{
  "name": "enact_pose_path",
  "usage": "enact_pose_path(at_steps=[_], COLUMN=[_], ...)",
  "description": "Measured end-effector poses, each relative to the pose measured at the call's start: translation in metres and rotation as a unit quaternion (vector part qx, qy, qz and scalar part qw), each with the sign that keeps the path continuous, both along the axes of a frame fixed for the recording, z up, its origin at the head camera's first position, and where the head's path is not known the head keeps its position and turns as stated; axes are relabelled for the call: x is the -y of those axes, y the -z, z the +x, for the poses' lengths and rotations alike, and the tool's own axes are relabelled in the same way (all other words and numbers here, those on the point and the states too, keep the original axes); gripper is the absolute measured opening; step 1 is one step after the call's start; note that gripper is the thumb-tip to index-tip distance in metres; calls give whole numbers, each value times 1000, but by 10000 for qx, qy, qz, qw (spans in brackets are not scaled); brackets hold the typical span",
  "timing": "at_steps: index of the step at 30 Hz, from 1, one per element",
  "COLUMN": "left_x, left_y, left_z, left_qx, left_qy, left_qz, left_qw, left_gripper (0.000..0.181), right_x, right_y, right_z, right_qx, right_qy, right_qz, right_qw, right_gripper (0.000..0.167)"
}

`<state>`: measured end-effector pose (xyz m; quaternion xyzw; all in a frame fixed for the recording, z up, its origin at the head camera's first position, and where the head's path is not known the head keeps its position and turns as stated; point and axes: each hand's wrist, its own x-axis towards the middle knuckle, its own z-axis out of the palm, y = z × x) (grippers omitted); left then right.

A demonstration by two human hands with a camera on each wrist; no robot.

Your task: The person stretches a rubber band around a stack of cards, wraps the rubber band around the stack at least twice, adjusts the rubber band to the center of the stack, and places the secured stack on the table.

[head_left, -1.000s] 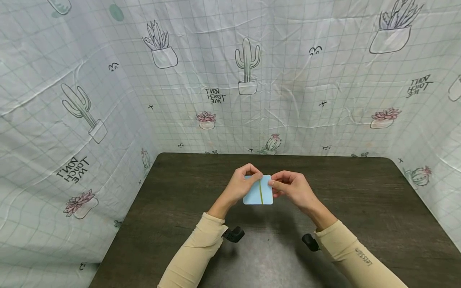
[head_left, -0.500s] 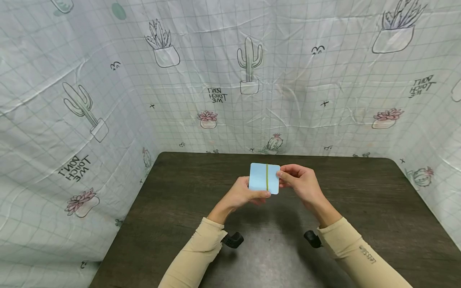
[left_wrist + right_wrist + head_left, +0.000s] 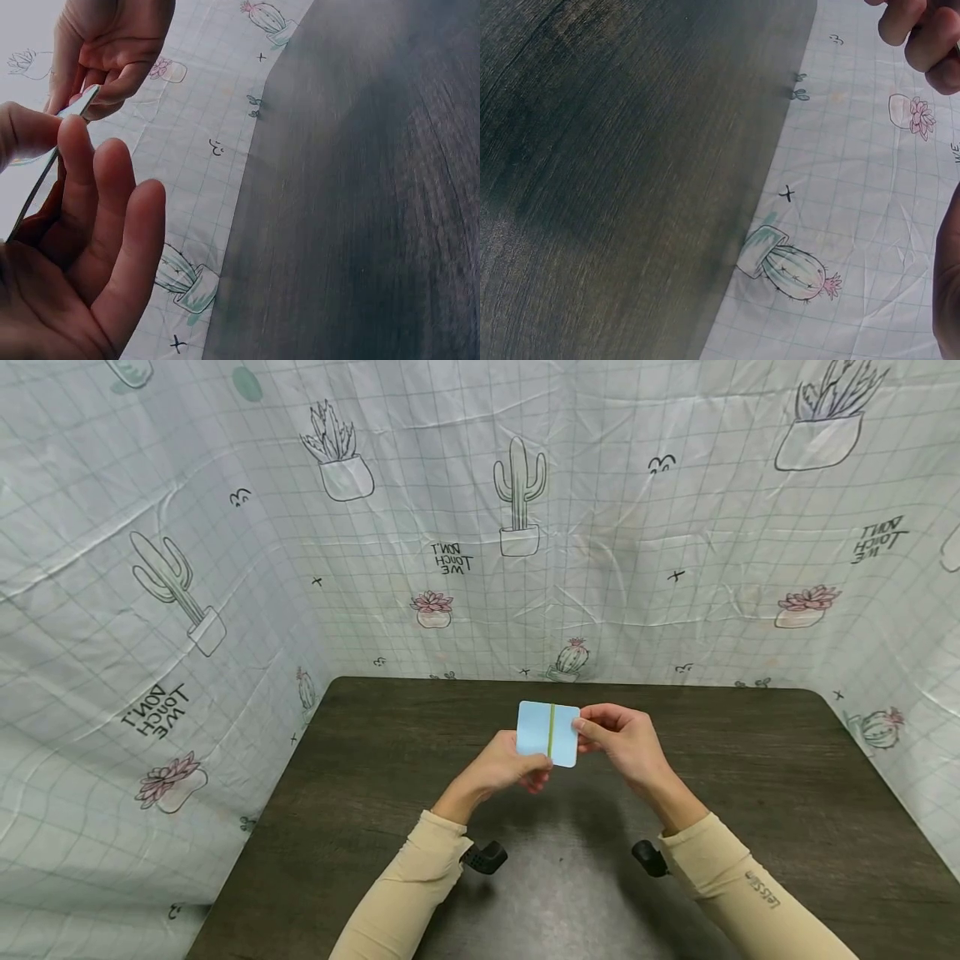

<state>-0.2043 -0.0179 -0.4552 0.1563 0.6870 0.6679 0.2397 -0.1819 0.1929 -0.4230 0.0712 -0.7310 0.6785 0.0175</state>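
A light-blue square card (image 3: 532, 727) with rounded corners is held up above the table. Round it, top to bottom, runs a narrow yellow-green rubber band (image 3: 552, 733). My left hand (image 3: 501, 767) pinches the card's lower left part, its thumb on the front by the band's lower end and its fingers behind. At the right edge, my right hand (image 3: 628, 743) pinches the card between thumb and fingers. The left wrist view shows the card (image 3: 39, 181) nearly edge-on and thin. In the right wrist view only parts of the right hand (image 3: 922, 37) appear; the card is hidden.
A dark wood-grain table (image 3: 375, 735) lies under both hands. White curtains (image 3: 622, 577) printed with cacti stand behind it and along both sides. Black wrist-camera mounts (image 3: 486, 857) stick out from both sleeves.
My left hand has gone from the card's top edge to its lower edge. The card has risen slightly, and the band stands straighter. In the last half second everything shifts slightly left.
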Motion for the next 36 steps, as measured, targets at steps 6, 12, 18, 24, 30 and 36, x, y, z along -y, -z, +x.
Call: enact_pose_path(at_steps=[6, 12, 18, 24, 30, 36], left_x=[4, 6, 9, 15, 13, 4], left_y=[-1, -1, 0, 6, 14, 25], left_z=[-2, -2, -6, -11, -11, -14], left_qx=[-170, -175, -390, -859, -887, -774], left_qy=[163, 409, 122, -1039, -1610, -2053], left_qz=[-263, -374, -109, 374, 697, 224], left_qw=[9994, 9983, 9991, 9902, 9805, 9754], left_gripper=[6, 8, 25, 26, 19, 11], right_x=[2, 0, -2, -10, -15, -12], right_y=[1, 1, 3, 12, 25, 38], right_z=[0, 1, 0, -3, -9, -15], right_qx=[0, -32, 93, 204, 339, 490], right_qy=[58, 111, 47, 63, 229, 456], right_qz=[35, 132, 148, 77, 242, 1219], right_qw=[10000, 9998, 9998, 9997, 9989, 9903], right_gripper=[30, 30, 32, 32, 35, 29])
